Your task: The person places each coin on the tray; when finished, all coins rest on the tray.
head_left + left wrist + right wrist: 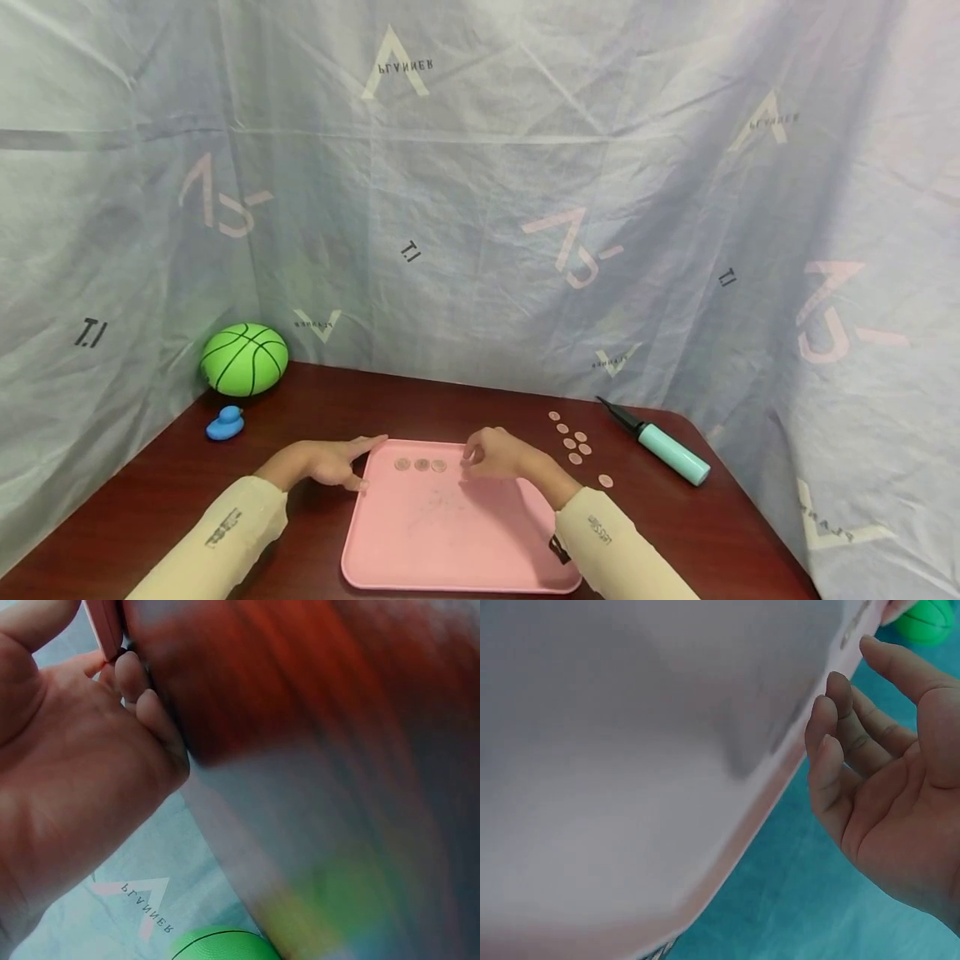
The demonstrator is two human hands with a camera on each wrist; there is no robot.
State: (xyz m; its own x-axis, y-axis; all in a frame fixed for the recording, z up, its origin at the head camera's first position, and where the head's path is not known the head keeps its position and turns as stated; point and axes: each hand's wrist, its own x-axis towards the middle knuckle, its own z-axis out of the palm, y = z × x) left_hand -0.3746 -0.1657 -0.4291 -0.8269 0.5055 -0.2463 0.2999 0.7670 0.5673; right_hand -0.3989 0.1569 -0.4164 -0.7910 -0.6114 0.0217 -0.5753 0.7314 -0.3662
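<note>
A pink tray [450,550] lies on the table, with three coins [422,465] in a row along its far side. My left hand [330,462] holds the tray's far left corner, thumb over the left rim. The left wrist view shows the tray's edge [105,630] between thumb and fingers. My right hand [498,454] is over the far rim, right of the row, fingers bent toward the tray. In the right wrist view its thumb and fingertips [838,686] are apart, with nothing seen between them. The tray surface right under those fingertips is hidden.
Several more coins [569,443] lie on the table right of the tray, beside a turquoise hand pump [671,452] with a black nozzle. At the back left are a green ball [244,360] and a blue toy duck [225,423]. Grey curtains [480,208] hang around the table.
</note>
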